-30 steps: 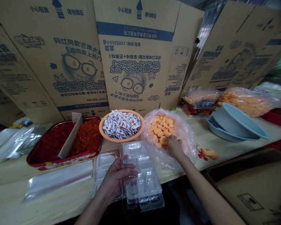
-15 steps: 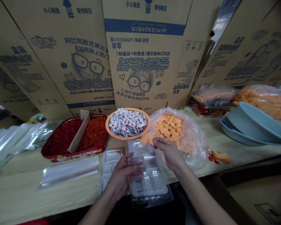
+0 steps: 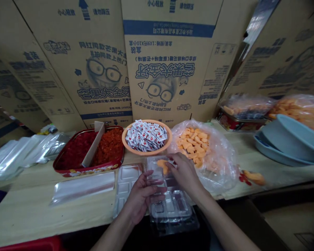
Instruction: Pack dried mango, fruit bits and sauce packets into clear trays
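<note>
My left hand (image 3: 142,195) grips the left side of a clear plastic tray (image 3: 170,205) with several compartments, stacked on others at the table's front edge. My right hand (image 3: 184,172) pinches an orange candy piece (image 3: 162,166) over the tray's far compartment. An open plastic bag of orange pieces (image 3: 195,144) lies just beyond my right hand. Behind the tray is an orange bowl (image 3: 170,139) of small white and red packets (image 3: 146,135). Another clear tray (image 3: 124,181) lies on the table left of my left hand.
A red tin (image 3: 89,170) with a cardboard divider holds dark red and orange-red food. Flat clear sleeves (image 3: 83,186) lie before it. Light blue basins (image 3: 290,143) and more bagged orange pieces (image 3: 300,111) stand at right. Cardboard boxes (image 3: 170,45) wall the back.
My right hand has lowered the orange piece from beside the bag to the tray's far compartment. My left hand keeps its grip on the tray. The view has shifted slightly left.
</note>
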Available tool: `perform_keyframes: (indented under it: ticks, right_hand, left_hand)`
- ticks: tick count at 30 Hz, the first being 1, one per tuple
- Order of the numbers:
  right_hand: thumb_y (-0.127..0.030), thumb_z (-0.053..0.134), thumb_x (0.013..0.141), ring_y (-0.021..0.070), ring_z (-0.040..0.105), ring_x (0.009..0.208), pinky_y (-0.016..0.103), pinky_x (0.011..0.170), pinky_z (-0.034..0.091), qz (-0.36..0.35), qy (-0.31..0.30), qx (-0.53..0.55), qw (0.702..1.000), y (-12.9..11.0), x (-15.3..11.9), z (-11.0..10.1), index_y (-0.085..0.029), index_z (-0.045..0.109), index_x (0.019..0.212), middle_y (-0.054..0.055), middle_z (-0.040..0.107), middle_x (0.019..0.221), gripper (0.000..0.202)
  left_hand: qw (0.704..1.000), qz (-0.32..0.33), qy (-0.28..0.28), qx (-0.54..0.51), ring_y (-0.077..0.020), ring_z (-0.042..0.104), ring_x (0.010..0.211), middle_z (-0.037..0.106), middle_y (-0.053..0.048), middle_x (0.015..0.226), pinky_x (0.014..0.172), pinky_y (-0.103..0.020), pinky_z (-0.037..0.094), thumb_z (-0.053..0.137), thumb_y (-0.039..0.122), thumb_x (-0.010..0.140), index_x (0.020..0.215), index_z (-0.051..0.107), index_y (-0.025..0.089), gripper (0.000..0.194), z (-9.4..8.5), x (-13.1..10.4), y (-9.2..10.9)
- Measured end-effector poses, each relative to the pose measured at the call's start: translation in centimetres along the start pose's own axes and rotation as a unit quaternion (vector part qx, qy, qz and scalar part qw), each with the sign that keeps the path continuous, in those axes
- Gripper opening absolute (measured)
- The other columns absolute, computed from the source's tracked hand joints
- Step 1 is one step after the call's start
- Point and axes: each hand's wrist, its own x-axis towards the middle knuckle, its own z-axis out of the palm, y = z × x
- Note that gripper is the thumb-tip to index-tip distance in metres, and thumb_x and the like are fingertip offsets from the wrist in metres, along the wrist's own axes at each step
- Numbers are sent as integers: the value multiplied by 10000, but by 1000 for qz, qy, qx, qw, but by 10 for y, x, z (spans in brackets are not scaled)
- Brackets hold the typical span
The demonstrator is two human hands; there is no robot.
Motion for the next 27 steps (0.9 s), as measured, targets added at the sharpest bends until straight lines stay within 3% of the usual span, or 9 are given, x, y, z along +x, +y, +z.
perform_keyframes:
  ticks: [4,7,10,12,18,20,24,25,27]
  right_hand:
    - [-165,533,748,169,556,805,286,718,404,-13,-56,100,993,-5,-1,13,-158,637,939,51,623,894,217]
    - [-267,489,805,147,554,801,248,696,419,-13,7,163,987,9,9,9,-161,628,919,44,617,895,208]
    - [-223,416,839,167,542,860,257,734,395,70,71,-20,995,52,27,-3,-133,617,930,90,590,960,238]
    - [-149,396,819,208,543,905,284,726,375,153,-44,-210,965,88,37,-7,-118,591,1051,141,553,1064,304]
    - [-175,445,789,186,536,856,255,706,370,104,-128,-218,962,147,35,8,-147,631,965,112,557,999,258]
    - [-169,470,766,185,521,863,264,752,382,92,-102,-210,968,147,30,7,-118,623,964,118,539,1002,255]
    - [-177,453,754,200,490,927,304,807,409,3,76,-68,995,112,25,-14,-93,597,981,133,495,994,282]
    - [-192,444,758,199,484,957,304,794,419,-40,94,-5,995,95,24,-20,-114,595,976,126,489,1005,276]
    - [-233,425,783,196,462,1036,292,760,433,-103,33,100,989,54,23,-26,-162,602,964,111,475,1075,263]
  left_hand:
    - [1000,-1,-3,6,-250,621,869,584,-126,1051,732,-358,507,614,56,669,1213,335,156,619,1,-1,2]
    - [1000,-3,2,6,-247,620,876,574,-130,1090,734,-358,510,624,61,670,1226,332,170,637,-2,-2,3]
    - [1000,-3,-2,3,-261,614,905,563,-144,1122,742,-360,512,635,70,669,1233,334,166,646,-9,-3,7]
    - [1000,-1,4,4,-265,613,910,560,-151,1130,737,-354,515,639,72,669,1236,334,162,650,-13,-4,9]
    - [1000,0,8,11,-265,609,927,549,-161,1154,719,-331,519,639,82,678,1253,329,166,659,-21,-8,12]
    - [1000,-1,-7,10,-274,598,956,533,-164,1183,712,-320,517,632,88,686,1260,334,167,651,-24,-9,13]
    - [1000,-11,-18,5,-272,599,954,526,-160,1198,683,-285,512,619,70,687,1281,327,169,669,-31,-11,18]
    - [1000,-11,-18,5,-268,602,947,528,-160,1196,681,-282,510,615,61,684,1285,325,169,675,-33,-11,19]
    - [1000,-7,-19,5,-264,606,938,531,-159,1191,681,-282,509,607,52,685,1291,317,171,683,-35,-13,23]
